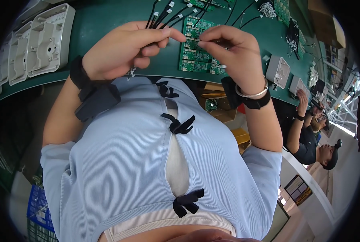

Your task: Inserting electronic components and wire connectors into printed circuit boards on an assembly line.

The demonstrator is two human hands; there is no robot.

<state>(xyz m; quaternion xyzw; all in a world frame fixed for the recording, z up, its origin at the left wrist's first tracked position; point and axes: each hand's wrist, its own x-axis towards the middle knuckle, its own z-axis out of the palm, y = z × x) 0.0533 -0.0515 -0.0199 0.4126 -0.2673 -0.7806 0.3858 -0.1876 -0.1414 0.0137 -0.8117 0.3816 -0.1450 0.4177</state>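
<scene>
My left hand (125, 48) is closed around a bundle of black cables (163, 18) tipped with small white connectors. The cables fan out above its fingers, and small whitish ends (132, 73) hang below the palm. Its index finger stretches toward a panel of green circuit boards (194, 60) lying on the green table. Over that panel, the thumb and forefinger of my right hand (238, 46) are pinched together near the left fingertip. Whatever the pinch holds is too small or hidden to make out. More black cables (240, 18) lie beyond the right hand.
White plastic housings (51, 40) line the table's left side. Toward the right are a white housing (277, 71), a pile of small white parts (267, 10) and more circuit boards (282, 12). Co-workers (309, 139) work at the far right. A cardboard box (228, 115) sits below the table edge.
</scene>
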